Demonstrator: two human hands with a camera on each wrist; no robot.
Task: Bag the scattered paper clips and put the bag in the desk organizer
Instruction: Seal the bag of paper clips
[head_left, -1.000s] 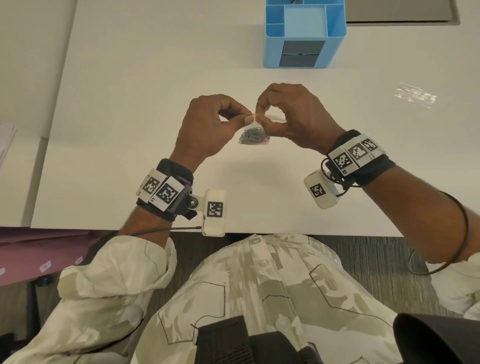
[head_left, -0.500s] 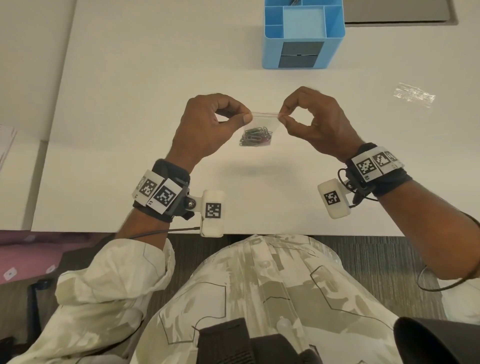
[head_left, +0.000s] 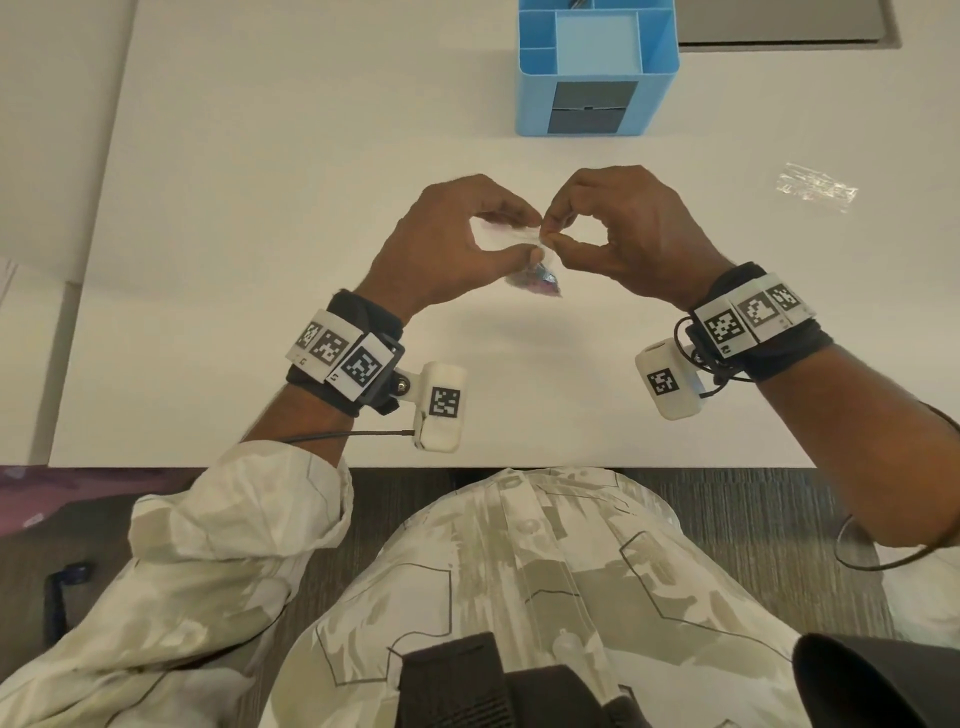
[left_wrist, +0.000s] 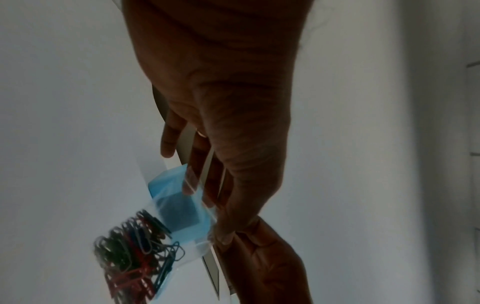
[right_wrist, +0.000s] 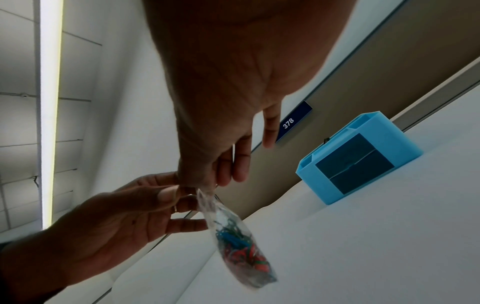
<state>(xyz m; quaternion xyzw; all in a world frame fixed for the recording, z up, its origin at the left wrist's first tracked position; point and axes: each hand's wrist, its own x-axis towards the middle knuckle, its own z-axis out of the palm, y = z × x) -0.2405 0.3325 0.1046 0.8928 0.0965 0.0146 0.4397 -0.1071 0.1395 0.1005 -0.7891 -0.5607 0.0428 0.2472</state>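
Observation:
A small clear plastic bag hangs above the white desk, with several coloured paper clips bunched at its bottom. My left hand and right hand both pinch the bag's top edge between thumb and forefinger, fingertips almost touching. The blue desk organizer stands at the far edge of the desk, beyond the hands, its top compartments open.
A crumpled piece of clear plastic lies on the desk at the right. A grey flat device sits behind the organizer. The desk's near edge runs just above my lap.
Half a second ago my hands held the bag's top stretched wide. The right hand has since slid back left to meet the left hand, and the bag now hangs narrow.

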